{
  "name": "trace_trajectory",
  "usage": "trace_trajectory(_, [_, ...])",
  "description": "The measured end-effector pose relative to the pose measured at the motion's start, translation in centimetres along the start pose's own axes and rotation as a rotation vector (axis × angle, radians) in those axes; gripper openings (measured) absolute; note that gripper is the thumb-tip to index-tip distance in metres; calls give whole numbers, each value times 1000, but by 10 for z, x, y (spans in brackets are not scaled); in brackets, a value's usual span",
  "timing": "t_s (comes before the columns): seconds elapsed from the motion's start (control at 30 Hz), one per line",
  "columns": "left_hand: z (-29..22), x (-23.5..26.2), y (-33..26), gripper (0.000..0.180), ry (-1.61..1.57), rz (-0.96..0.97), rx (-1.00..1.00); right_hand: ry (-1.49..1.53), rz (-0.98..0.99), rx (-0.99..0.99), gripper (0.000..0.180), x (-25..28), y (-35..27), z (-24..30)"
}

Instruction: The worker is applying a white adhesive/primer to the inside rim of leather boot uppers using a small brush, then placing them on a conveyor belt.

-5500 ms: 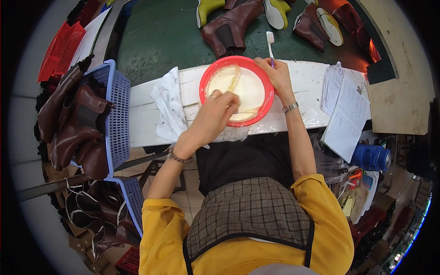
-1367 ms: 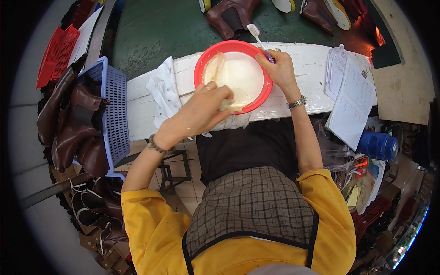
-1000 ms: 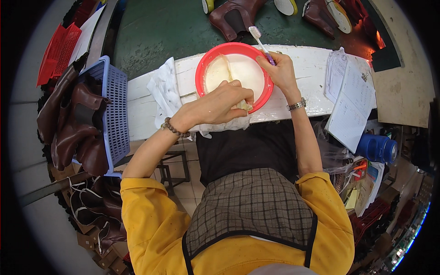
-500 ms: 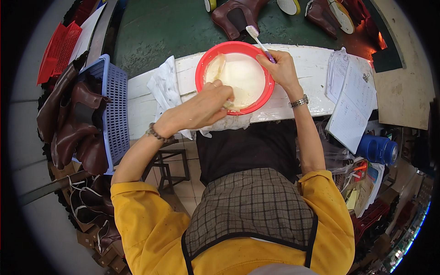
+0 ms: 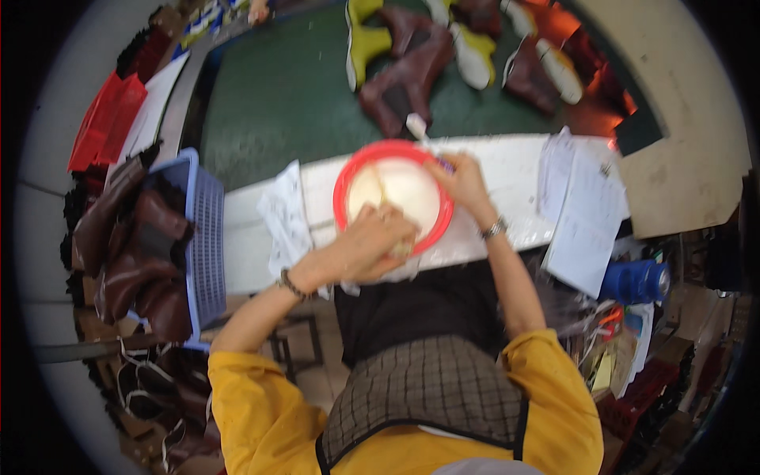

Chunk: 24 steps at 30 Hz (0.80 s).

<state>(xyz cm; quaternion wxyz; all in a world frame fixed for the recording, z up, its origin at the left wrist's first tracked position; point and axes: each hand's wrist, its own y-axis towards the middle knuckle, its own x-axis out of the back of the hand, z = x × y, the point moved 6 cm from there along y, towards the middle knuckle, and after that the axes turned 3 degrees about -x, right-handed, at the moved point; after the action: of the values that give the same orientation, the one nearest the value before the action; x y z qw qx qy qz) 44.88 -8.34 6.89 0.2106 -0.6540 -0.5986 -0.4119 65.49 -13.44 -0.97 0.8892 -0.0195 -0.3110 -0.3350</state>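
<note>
A red bowl [image 5: 341, 198] of creamy white liquid [image 5: 413, 190] sits on the white ledge. My left hand [image 5: 368, 244] is closed over its near left rim, and something pale shows beneath the fingers, too blurred to name. At the far right rim, my right hand [image 5: 465, 186] grips a toothbrush [image 5: 416, 125] with a purple and white handle. Its white bristle end points away from me, past the bowl, near a brown ankle boot [image 5: 404, 89]. The right thumb lies along the bowl's rim.
Brown boots with yellow-and-white soles [image 5: 473, 59] lie on the green belt [image 5: 269, 103] beyond the ledge. A blue basket [image 5: 207, 245] holding more boots stands left. A white cloth [image 5: 283, 218] lies left of the bowl; paper sheets [image 5: 584, 237] and a blue jug [image 5: 635, 281] are right.
The whole view has shifted, so the bowl and hands sit lower and more of the belt shows. My left hand remains closed at the near rim; my right still holds the toothbrush.
</note>
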Motion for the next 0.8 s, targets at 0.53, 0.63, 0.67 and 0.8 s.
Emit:
trace_trajectory(0.53, [23,-8,16,19,-287,227,-90,453,-211,-171,25,-5,-51,0])
trace_trajectory(0.63, [29,-11,16,16,-263,293,-56,436,-219,-175,25,-9,-46,-3])
trace_trajectory(0.67, [31,-13,13,14,-271,322,-21,396,-232,-187,24,-10,-46,0])
trace_trajectory(0.8, [20,-10,11,13,-196,283,-31,301,-282,-119,22,-12,-45,14])
